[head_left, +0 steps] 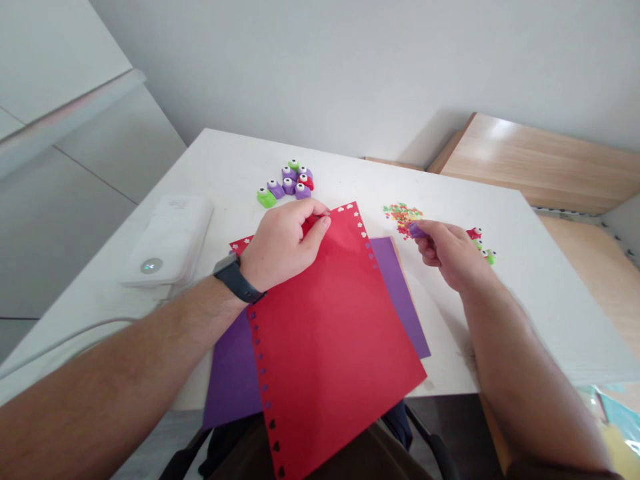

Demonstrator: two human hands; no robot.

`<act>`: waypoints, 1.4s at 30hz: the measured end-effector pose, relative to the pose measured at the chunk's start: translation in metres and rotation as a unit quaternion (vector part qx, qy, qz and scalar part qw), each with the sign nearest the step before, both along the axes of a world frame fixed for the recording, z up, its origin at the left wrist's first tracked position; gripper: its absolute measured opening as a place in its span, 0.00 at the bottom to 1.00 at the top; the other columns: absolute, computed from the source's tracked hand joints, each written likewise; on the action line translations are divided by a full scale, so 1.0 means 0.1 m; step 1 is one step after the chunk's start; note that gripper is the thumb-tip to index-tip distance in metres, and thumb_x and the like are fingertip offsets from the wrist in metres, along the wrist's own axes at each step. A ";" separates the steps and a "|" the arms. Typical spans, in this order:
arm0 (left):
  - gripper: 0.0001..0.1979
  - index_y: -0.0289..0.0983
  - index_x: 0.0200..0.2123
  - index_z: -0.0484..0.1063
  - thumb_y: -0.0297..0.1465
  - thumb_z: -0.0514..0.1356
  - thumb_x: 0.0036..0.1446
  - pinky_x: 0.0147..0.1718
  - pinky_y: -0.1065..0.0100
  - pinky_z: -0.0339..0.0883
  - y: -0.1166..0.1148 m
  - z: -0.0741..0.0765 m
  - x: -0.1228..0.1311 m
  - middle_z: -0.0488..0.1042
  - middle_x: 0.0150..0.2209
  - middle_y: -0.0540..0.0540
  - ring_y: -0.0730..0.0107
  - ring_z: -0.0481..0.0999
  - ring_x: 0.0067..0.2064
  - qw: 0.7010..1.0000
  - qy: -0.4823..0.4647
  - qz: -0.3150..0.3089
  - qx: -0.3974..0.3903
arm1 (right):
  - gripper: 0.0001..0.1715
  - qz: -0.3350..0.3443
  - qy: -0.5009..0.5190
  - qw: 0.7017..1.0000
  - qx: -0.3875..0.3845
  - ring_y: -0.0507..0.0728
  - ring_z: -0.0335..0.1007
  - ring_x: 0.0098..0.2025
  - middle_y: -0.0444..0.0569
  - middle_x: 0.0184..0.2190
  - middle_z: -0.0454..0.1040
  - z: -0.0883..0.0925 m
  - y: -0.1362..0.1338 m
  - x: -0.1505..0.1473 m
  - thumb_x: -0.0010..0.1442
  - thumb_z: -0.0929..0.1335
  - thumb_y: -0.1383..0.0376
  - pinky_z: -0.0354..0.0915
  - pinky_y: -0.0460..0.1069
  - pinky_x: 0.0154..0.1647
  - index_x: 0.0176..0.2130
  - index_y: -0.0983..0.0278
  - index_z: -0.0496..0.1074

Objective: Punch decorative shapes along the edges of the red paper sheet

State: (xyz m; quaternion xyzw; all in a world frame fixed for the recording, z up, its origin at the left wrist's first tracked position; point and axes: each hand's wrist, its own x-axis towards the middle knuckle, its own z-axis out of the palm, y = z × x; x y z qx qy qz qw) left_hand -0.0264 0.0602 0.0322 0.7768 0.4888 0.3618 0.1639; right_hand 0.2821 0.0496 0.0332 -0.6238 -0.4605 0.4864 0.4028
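Progress: red rectangular paper sheet carries small shaped holes down the visible left edge, at the visible parts of the top edge and along the upper right edge. Lower right edge and bottom edge show no holes; judged the part left, if all 4 sides count. Middle of the top edge hidden by the left hand, so cannot tell there.

Hands: left pinches the top edge of the red sheet between thumb and fingers; right hand grips 1 small purple plastic craft punch by the pile of multicoloured paper cut-outs.

Position: red sheet lies askew over purple paper, lower end past the near edge of the white desk.

Containers: none identified; cut-outs lie loose on the desk. Cluster of 8 green, purple and red eye-topped punches beyond the left hand; further red and green punches beside the right hand, partly hidden, count uncertain
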 end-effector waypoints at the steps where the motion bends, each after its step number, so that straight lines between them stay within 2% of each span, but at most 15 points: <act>1: 0.12 0.38 0.45 0.78 0.38 0.57 0.69 0.43 0.60 0.72 0.00 0.00 0.00 0.84 0.44 0.43 0.58 0.81 0.42 1.000 0.000 -0.001 -0.001 | 0.18 -0.001 0.003 1.000 -0.001 0.50 0.45 0.23 0.42 0.24 0.58 0.00 0.00 0.00 0.64 0.72 0.52 0.40 0.49 0.22 0.30 0.63 0.73; 4: 0.13 0.38 0.45 0.78 0.38 0.57 0.70 0.44 0.60 0.72 0.00 0.00 0.00 0.84 0.44 0.43 0.58 0.81 0.44 1.000 0.001 -0.004 -0.002 | 0.18 0.004 -0.045 0.999 0.010 0.51 0.46 0.23 0.42 0.23 0.59 0.00 0.01 0.03 0.63 0.71 0.51 0.42 0.49 0.21 0.31 0.62 0.74; 7: 0.13 0.37 0.45 0.78 0.37 0.56 0.70 0.44 0.60 0.71 0.00 0.01 0.01 0.84 0.44 0.43 0.58 0.81 0.44 1.000 0.006 -0.005 -0.007 | 0.21 0.013 -0.180 0.982 0.050 0.53 0.55 0.24 0.44 0.24 0.66 -0.02 0.01 0.07 0.63 0.69 0.49 0.51 0.49 0.23 0.39 0.63 0.80; 11: 0.13 0.37 0.45 0.78 0.36 0.57 0.70 0.43 0.61 0.70 -0.01 0.01 0.01 0.83 0.44 0.44 0.59 0.81 0.43 1.000 0.007 -0.005 -0.012 | 0.25 0.037 -0.383 0.917 0.107 0.56 0.69 0.30 0.46 0.30 0.77 -0.04 0.00 0.07 0.63 0.69 0.51 0.62 0.52 0.34 0.52 0.62 0.82; 14: 0.12 0.37 0.45 0.78 0.36 0.57 0.70 0.43 0.61 0.70 -0.02 0.02 0.01 0.83 0.44 0.44 0.59 0.81 0.44 1.000 0.003 -0.002 -0.009 | 0.28 0.034 -0.464 0.873 0.145 0.59 0.74 0.34 0.50 0.35 0.81 -0.04 0.00 0.06 0.61 0.71 0.54 0.66 0.54 0.40 0.57 0.63 0.81; 18: 0.12 0.36 0.45 0.78 0.35 0.57 0.70 0.42 0.62 0.70 -0.02 0.02 0.02 0.83 0.44 0.44 0.59 0.81 0.44 1.000 0.002 -0.004 -0.007 | 0.26 -0.002 -0.454 0.879 0.147 0.60 0.77 0.35 0.50 0.36 0.83 -0.03 0.00 0.06 0.61 0.72 0.54 0.68 0.55 0.42 0.55 0.62 0.81; 23: 0.12 0.36 0.45 0.78 0.35 0.57 0.70 0.41 0.62 0.70 -0.02 0.02 0.01 0.83 0.44 0.44 0.61 0.80 0.42 1.000 0.008 -0.005 -0.005 | 0.18 0.018 -0.418 0.900 0.121 0.58 0.77 0.34 0.47 0.35 0.83 -0.04 -0.01 0.08 0.62 0.73 0.53 0.68 0.54 0.39 0.47 0.60 0.79; 27: 0.12 0.37 0.45 0.78 0.35 0.57 0.70 0.42 0.61 0.70 -0.02 0.02 0.01 0.83 0.44 0.44 0.60 0.80 0.43 1.000 0.012 -0.004 -0.008 | 0.18 0.027 -0.397 0.907 0.139 0.58 0.78 0.34 0.48 0.36 0.84 -0.06 -0.02 0.09 0.61 0.75 0.52 0.69 0.54 0.38 0.46 0.61 0.78; 32: 0.11 0.37 0.45 0.78 0.35 0.57 0.70 0.45 0.61 0.71 -0.01 0.01 0.00 0.83 0.44 0.44 0.59 0.81 0.44 1.000 0.010 -0.007 -0.004 | 0.22 0.093 -0.348 0.916 0.179 0.57 0.78 0.35 0.49 0.42 0.84 -0.03 -0.06 0.07 0.63 0.75 0.52 0.73 0.54 0.38 0.52 0.59 0.77; 35: 0.12 0.37 0.45 0.78 0.35 0.57 0.70 0.46 0.60 0.71 -0.01 0.00 0.00 0.83 0.45 0.44 0.58 0.81 0.45 1.000 0.010 -0.008 -0.001 | 0.22 0.141 -0.337 0.910 0.195 0.57 0.77 0.35 0.48 0.43 0.84 -0.01 -0.10 0.04 0.64 0.75 0.54 0.74 0.54 0.38 0.54 0.58 0.77; 38: 0.12 0.37 0.46 0.78 0.35 0.57 0.70 0.47 0.60 0.72 0.00 -0.01 0.00 0.84 0.46 0.43 0.58 0.81 0.46 1.000 0.011 -0.009 0.001 | 0.21 0.160 -0.340 0.900 0.221 0.57 0.78 0.38 0.50 0.44 0.83 0.02 -0.12 0.02 0.63 0.75 0.55 0.74 0.53 0.38 0.53 0.59 0.78; 40: 0.11 0.37 0.46 0.78 0.35 0.57 0.70 0.46 0.60 0.72 0.00 0.00 0.00 0.83 0.45 0.44 0.58 0.81 0.46 1.000 0.012 -0.009 -0.001 | 0.21 0.142 -0.356 0.895 0.227 0.58 0.77 0.37 0.51 0.45 0.82 0.04 -0.11 0.05 0.63 0.75 0.54 0.74 0.53 0.36 0.52 0.60 0.79; 42: 0.11 0.37 0.46 0.78 0.35 0.57 0.70 0.46 0.60 0.72 -0.01 0.00 0.00 0.83 0.45 0.44 0.58 0.81 0.45 1.000 0.012 -0.008 -0.003 | 0.20 0.087 -0.389 0.888 0.228 0.58 0.77 0.35 0.51 0.43 0.83 0.06 -0.08 0.13 0.62 0.75 0.54 0.73 0.54 0.36 0.51 0.60 0.80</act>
